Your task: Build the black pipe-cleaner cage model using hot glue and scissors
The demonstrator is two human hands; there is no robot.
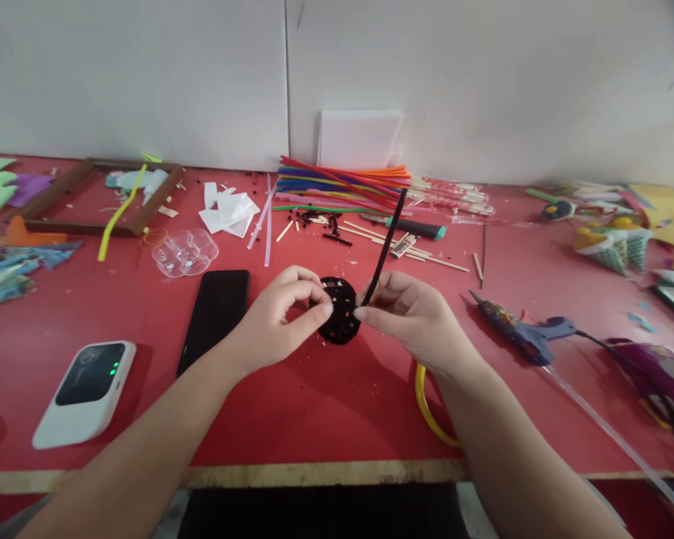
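My left hand [281, 318] pinches a small black round piece [340, 314] studded with light specks, held just above the red table [314, 397]. My right hand [413, 318] grips a thin black stick [385, 243] that slants up and away from the round piece, its lower end meeting the piece. Both hands have their fingers closed, thumbs almost touching each other over the piece.
A black phone [216, 314] and a white device with green lights [87, 389] lie left. A bundle of coloured sticks [342, 183], wooden skewers and a clear plastic dish [185, 251] lie behind. A blue glue gun [522, 329] lies right; a yellow tube [427, 404] curls under my right wrist.
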